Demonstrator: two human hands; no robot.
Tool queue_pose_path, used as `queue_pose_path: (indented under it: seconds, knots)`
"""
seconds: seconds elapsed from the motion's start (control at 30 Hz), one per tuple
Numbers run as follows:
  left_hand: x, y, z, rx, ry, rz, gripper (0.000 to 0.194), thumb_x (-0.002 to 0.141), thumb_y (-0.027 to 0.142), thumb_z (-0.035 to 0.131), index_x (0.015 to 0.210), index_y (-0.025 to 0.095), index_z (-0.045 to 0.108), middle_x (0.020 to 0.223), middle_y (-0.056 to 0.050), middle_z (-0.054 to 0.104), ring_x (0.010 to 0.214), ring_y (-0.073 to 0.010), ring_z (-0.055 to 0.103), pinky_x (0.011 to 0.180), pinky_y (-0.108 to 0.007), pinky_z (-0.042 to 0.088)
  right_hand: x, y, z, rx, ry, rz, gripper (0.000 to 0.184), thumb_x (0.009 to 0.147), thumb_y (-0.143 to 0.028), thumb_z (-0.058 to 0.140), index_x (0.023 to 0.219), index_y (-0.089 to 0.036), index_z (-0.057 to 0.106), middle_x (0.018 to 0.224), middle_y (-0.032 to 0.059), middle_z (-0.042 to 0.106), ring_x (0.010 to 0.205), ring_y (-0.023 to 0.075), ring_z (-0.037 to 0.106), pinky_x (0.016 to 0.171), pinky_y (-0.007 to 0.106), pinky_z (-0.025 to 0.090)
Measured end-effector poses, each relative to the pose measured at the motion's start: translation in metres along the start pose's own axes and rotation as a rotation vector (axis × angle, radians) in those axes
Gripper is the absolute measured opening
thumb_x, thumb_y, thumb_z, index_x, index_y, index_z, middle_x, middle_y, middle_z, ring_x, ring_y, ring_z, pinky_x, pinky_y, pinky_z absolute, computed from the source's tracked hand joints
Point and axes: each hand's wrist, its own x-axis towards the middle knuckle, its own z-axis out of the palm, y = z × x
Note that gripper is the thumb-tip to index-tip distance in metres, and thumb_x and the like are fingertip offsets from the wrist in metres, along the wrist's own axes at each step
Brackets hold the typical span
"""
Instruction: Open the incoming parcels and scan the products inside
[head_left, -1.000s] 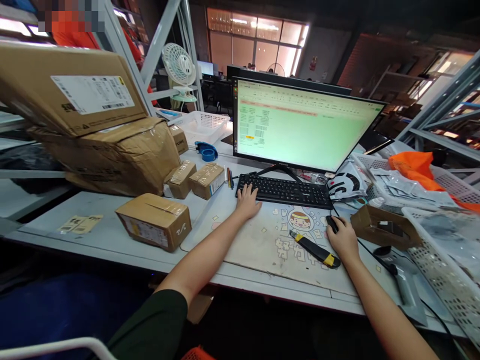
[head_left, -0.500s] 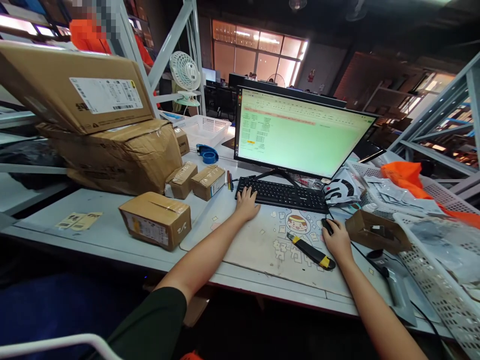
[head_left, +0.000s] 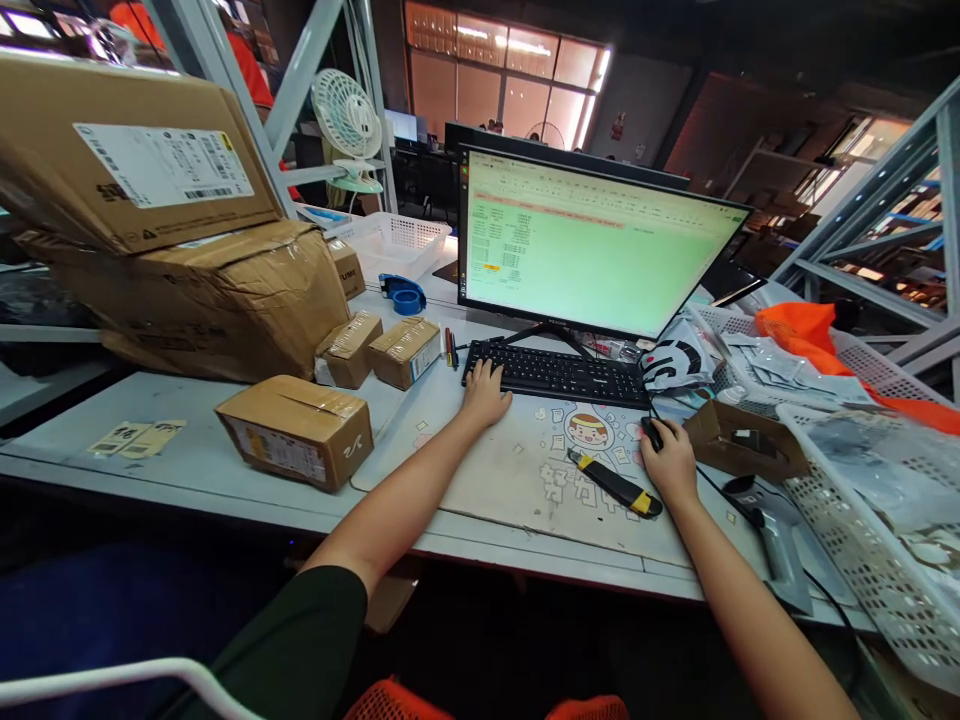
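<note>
My left hand (head_left: 486, 393) rests with fingers spread on the left end of a black keyboard (head_left: 559, 372). My right hand (head_left: 667, 463) is curled over a black computer mouse (head_left: 651, 432) on a worn desk mat (head_left: 540, 480) printed with a cartoon face. A black and yellow utility knife (head_left: 613, 484) lies on the mat just left of my right hand. Behind the keyboard stands a monitor (head_left: 592, 245) showing a green spreadsheet.
Small taped cardboard boxes (head_left: 296, 430) (head_left: 405, 352) sit on the grey table to the left, with large crumpled cartons (head_left: 195, 290) stacked behind. White perforated baskets (head_left: 870, 520) with plastic bags stand at right, beside an open brown box (head_left: 739, 450) and a handheld scanner (head_left: 776, 530). A fan (head_left: 345, 115) and blue tape dispenser (head_left: 401, 293) stand behind.
Both hands stay on keyboard and mouse. The view has shifted slightly, first up, then a little to the right and down; nothing on the table has moved.
</note>
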Motion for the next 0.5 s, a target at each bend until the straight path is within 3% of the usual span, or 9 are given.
queue_pose_path:
  seconds: [0.2, 0.5]
  knots:
    - [0.0005, 0.0008, 0.0014, 0.000, -0.016, 0.006, 0.064, 0.096, 0.050, 0.061, 0.153, 0.021, 0.057, 0.174, -0.017, 0.020, 0.163, -0.0400, 0.013, 0.129, -0.064, 0.021, -0.0008, -0.0022, -0.0016, -0.013, -0.010, 0.002, 0.050, 0.094, -0.043, 0.053, 0.127, -0.013, 0.073, 0.134, 0.0191, 0.063, 0.124, 0.0334, 0.061, 0.112, 0.051, 0.050]
    - [-0.0047, 0.0082, 0.0001, 0.013, -0.047, 0.057, 0.066, 0.099, 0.053, 0.057, 0.159, 0.025, 0.050, 0.175, -0.016, 0.019, 0.164, -0.0377, 0.006, 0.130, -0.067, 0.011, -0.0020, 0.0040, 0.0041, -0.039, -0.032, 0.022, 0.050, 0.090, -0.041, 0.052, 0.125, -0.014, 0.075, 0.134, 0.0181, 0.065, 0.118, 0.0334, 0.063, 0.109, 0.051, 0.051]
